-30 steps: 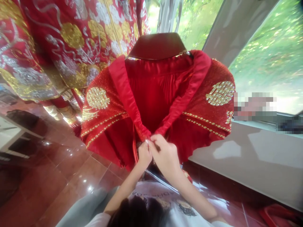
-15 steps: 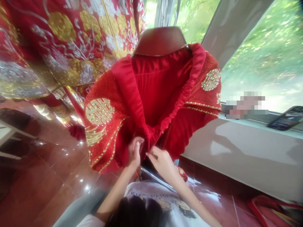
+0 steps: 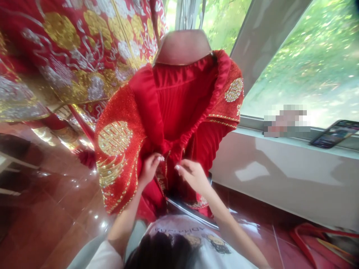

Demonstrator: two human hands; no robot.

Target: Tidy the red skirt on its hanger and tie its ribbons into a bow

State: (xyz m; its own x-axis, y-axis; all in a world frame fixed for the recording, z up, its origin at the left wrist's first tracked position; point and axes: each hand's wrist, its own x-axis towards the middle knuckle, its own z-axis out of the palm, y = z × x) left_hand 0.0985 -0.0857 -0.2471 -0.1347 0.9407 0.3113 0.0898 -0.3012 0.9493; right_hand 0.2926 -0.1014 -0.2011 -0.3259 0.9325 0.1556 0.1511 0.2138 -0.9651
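In front of me a red satin garment [image 3: 185, 97] with sparkling beaded gold emblems is spread over a stand, its ruffled inner edges drawn together in a V. My left hand [image 3: 150, 170] is at the left side of the V's bottom, thumb and fingers pinched together. Across a small gap my right hand [image 3: 194, 177] also pinches, its fingertips turned toward the left hand. Whatever lies between the fingertips, perhaps something thin, is too small to make out. Between and below the hands hang dark red folds with gold trim.
A large red costume [image 3: 92, 48] with gold and silver embroidery hangs at the left. A phone [image 3: 333, 133] leans on the window sill at the right, near a blurred-out patch. A curved metal bar [image 3: 190, 213] runs below my hands. Red straps [image 3: 303, 239] lie at lower right.
My hands have moved farther apart, and my right hand has come up to about the height of the left. The garment's folds have shifted, showing more gold trim between the hands.
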